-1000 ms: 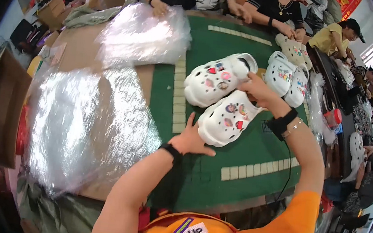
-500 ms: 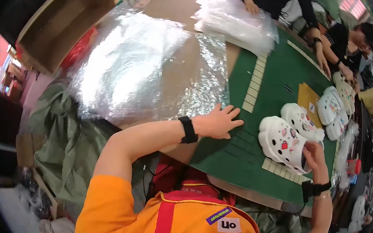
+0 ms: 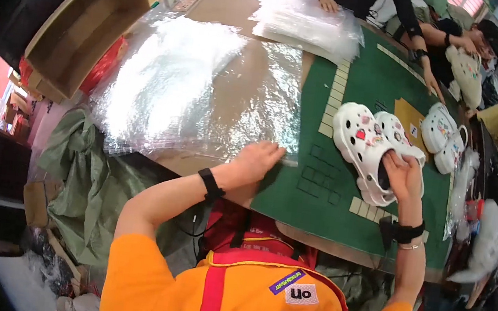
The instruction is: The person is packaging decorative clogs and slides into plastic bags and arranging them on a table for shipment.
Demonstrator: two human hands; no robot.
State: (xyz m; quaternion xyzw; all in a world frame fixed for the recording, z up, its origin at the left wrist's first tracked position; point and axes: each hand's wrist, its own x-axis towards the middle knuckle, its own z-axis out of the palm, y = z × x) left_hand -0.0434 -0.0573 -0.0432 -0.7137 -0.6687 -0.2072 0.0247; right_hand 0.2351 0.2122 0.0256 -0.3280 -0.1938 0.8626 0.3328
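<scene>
My right hand [image 3: 405, 176] is closed around the heel opening of a white clog [image 3: 359, 134] dotted with colourful charms, its toe pointing away from me. A matching clog [image 3: 392, 127] lies against it, partly covered by the first one and my hand. At the near right corner of a stack of shiny clear plastic bags [image 3: 253, 119], my left hand [image 3: 257, 161] has its fingers pressed together on the film edge. How much film lies between those fingers is hard to see. Under the clogs spreads a green mat [image 3: 310, 214].
Another pair of white clogs [image 3: 439, 137] sits beyond, near a tan envelope [image 3: 410, 118]. Ivory tiles [image 3: 337, 95] line the mat. A co-worker's hand [image 3: 326, 3] rests on more clear bags [image 3: 307, 24]; another person holds a clog [image 3: 466, 73]. An open cardboard box [image 3: 88, 30] stands far left.
My left hand has drawn back from the mat onto the bag corner, its spread fingers now together. My right hand has shifted the clogs leftward and away from me, turning them.
</scene>
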